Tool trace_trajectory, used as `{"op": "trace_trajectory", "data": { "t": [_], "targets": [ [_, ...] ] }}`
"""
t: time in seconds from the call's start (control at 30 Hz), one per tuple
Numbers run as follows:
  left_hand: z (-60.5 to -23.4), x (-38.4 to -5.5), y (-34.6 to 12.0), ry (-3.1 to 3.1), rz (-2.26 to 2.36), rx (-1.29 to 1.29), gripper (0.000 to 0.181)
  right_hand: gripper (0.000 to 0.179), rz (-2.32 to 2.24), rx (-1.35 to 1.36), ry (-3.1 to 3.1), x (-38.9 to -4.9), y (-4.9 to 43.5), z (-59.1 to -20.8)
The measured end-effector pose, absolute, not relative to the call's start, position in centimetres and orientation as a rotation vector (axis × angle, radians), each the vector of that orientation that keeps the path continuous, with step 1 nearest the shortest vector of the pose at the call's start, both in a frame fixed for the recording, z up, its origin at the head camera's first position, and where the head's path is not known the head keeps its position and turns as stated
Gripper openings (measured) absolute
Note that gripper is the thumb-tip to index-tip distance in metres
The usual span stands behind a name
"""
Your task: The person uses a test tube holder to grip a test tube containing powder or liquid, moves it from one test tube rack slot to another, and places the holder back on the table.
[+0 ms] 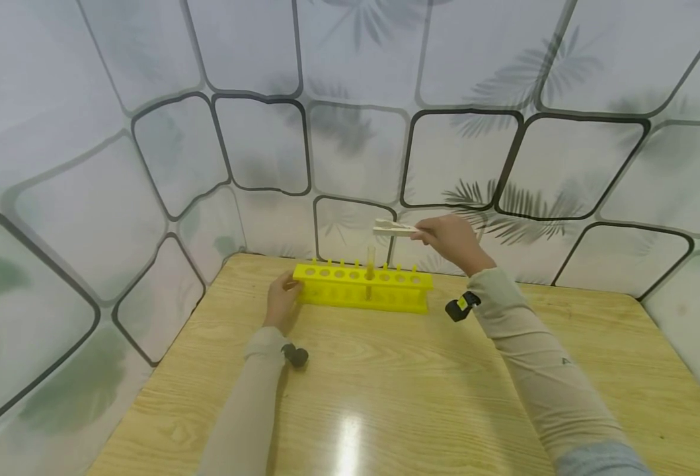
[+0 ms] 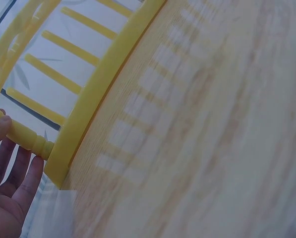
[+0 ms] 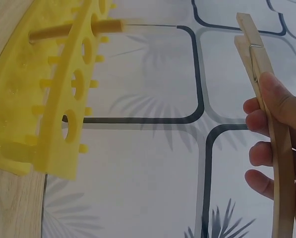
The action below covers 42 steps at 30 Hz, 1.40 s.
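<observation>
A yellow plastic test tube rack (image 1: 361,305) stands at the back of the table, with a row of round holes along its top bar. One glass test tube (image 1: 371,256) stands in a hole right of the middle; in the right wrist view its lower part looks orange-brown. My left hand (image 1: 281,299) holds the rack's left end, thumb and fingers around the end post (image 2: 24,136). With my right hand (image 1: 449,239) I grip a wooden test tube holder (image 3: 279,163), raised above and to the right of the tube. The holder's clamping end points left, apart from the tube.
The wood-grain table (image 1: 385,370) reaches to a patterned wall covering (image 1: 355,152) close behind the rack and along the left. Pegs (image 2: 53,72) stick up from the rack's back edge. A small dark camera (image 1: 461,306) hangs at the right wrist, another (image 1: 296,357) at the left.
</observation>
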<state>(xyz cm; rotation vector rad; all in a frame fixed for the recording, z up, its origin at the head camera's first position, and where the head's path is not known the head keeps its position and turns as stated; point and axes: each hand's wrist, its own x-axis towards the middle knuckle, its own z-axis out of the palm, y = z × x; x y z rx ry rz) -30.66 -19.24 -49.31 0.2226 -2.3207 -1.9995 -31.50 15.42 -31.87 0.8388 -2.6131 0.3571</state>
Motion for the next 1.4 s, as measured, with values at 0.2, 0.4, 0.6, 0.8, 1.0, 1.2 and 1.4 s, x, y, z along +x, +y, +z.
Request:
{"op": "trace_trajectory", "data": {
  "t": [0.2, 0.4, 0.6, 0.8, 1.0, 1.2, 1.4],
  "targets": [
    [-49.4, -30.7, -19.2, -2.307, -2.016, 0.243, 0.036, 0.022, 0.381, 0.856, -2.584, -31.6, 15.1, -32.2],
    [-49.5, -30.6, -19.1, -2.287, -2.042, 0.247, 0.036, 0.023, 0.384, 0.865, -2.586, -32.1, 14.9, -32.8],
    [-49.4, -30.6, -19.1, -2.299, -2.015, 0.241, 0.035, 0.022, 0.406, 0.853, -2.620, -32.1, 14.6, -33.2],
    [-49.4, -30.6, -19.1, -2.330, -1.953, 0.204, 0.037, 0.022, 0.410, 0.843, -2.649, -32.2, 14.2, -33.6],
    [-49.5, -30.6, -19.2, -2.331, -1.946, 0.197, 0.037, 0.023, 0.400, 0.835, -2.674, -32.3, 14.0, -34.0],
    [-49.5, -30.6, -19.3, -2.344, -1.932, 0.193, 0.039, 0.023, 0.406, 0.830, -2.706, -32.4, 13.8, -34.3],
    [-49.5, -30.7, -19.3, -2.345, -1.927, 0.189, 0.038, 0.023, 0.431, 0.856, -2.706, -32.4, 13.6, -34.6]
  ]
}}
